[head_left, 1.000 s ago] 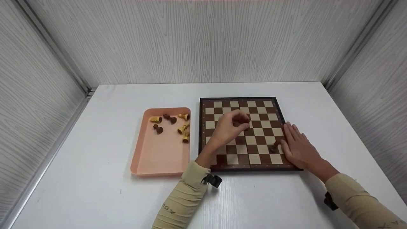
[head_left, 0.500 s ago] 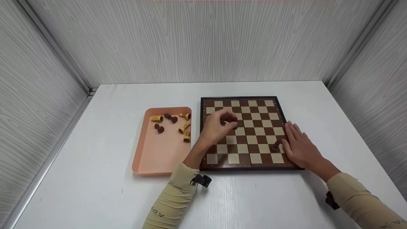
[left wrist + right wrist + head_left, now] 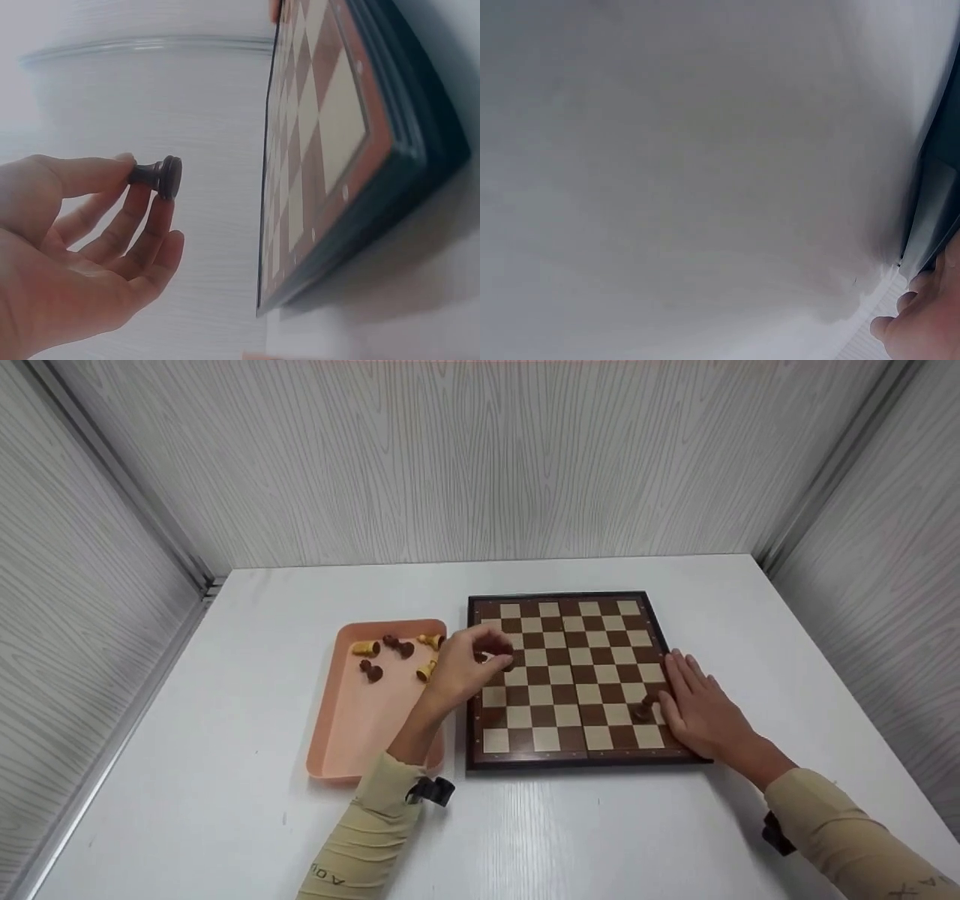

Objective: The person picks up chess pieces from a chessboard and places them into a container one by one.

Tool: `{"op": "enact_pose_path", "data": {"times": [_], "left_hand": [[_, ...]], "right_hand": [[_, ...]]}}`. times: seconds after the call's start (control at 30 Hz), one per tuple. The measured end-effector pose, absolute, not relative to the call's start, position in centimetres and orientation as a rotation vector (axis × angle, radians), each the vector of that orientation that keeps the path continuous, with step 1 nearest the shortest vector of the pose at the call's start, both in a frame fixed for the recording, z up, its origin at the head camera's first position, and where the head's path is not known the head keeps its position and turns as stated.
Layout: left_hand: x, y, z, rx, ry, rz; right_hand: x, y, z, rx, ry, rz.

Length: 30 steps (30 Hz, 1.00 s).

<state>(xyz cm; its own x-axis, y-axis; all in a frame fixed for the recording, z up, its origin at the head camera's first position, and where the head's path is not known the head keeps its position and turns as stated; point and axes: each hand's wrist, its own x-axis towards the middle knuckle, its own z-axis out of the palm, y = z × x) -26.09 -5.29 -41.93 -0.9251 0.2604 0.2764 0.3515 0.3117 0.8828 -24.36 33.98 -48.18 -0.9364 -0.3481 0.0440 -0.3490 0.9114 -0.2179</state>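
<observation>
My left hand [image 3: 463, 667] pinches a dark brown chess piece [image 3: 159, 175] between thumb and fingers. In the left wrist view its round base points towards the board, and its top is hidden by the fingertips. In the head view this hand is over the left edge of the chessboard [image 3: 555, 761], beside the tray. My right hand [image 3: 705, 709] rests with straight fingers along the board's right edge. Next to its thumb, another dark chess piece [image 3: 643, 709] stands on the board near the front right corner.
A pink tray [image 3: 319, 735] lies left of the board. Inside it are dark chess pieces [image 3: 371, 671] and yellow chess pieces [image 3: 366, 648], lying on their sides; my left hand and wrist cover part of its right side. Grey wood-grain walls [image 3: 480, 465] enclose the white table [image 3: 540, 832].
My left hand has moved left across the board towards the tray, with the dark chess piece held in its fingers. The right hand and the piece beside it have stayed put.
</observation>
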Motion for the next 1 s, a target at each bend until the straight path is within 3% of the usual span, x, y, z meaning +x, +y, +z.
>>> {"op": "enact_pose_path", "data": {"times": [1.0], "left_hand": [[-26.1,-14.4,-42.1,-0.350,-2.390,-1.799]], "right_hand": [[-24.5,33.9,-48.3,0.559,-3.070,0.345]]}}
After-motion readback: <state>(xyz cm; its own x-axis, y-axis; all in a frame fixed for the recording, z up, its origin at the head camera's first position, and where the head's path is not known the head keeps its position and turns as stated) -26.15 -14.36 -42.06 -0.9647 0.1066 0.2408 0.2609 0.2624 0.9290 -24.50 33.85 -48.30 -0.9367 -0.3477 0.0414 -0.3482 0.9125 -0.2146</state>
